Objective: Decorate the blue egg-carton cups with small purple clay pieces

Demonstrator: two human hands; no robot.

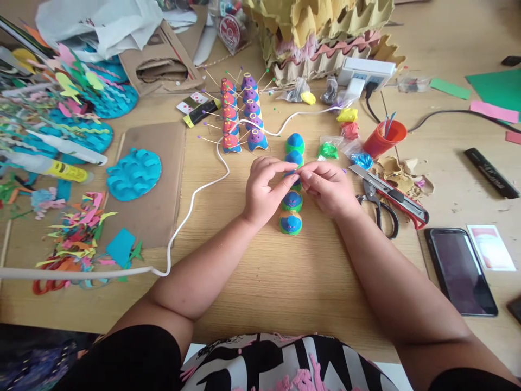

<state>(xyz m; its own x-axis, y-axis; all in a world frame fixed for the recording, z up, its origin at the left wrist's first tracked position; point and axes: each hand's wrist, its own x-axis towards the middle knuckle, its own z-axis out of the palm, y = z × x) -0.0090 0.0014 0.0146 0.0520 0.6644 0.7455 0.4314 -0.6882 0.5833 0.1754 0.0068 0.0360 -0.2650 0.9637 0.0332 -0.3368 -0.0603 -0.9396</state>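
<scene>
My left hand [264, 187] and my right hand [329, 187] meet fingertip to fingertip above a row of egg-carton cups [291, 201] coated in blue and green clay. Both are closed in a pinch; whatever sits between the fingertips is too small to make out. The two nearest cups carry tiny pink face marks, and my fingers partly cover the middle ones. Beyond to the left stand a red-and-blue row of cups [230, 114] and a purple-and-blue row [254, 111], with faces and thin coloured sticks poking out.
A white cable [196, 191] crosses the table to a power strip [366, 70]. On the right lie a box cutter [393, 194], scissors [380, 209], an orange cup [385, 140] and a phone [462, 271]. Paper scraps [83, 228] and cardboard [142, 222] spread leftward; egg trays [317, 32] stack behind.
</scene>
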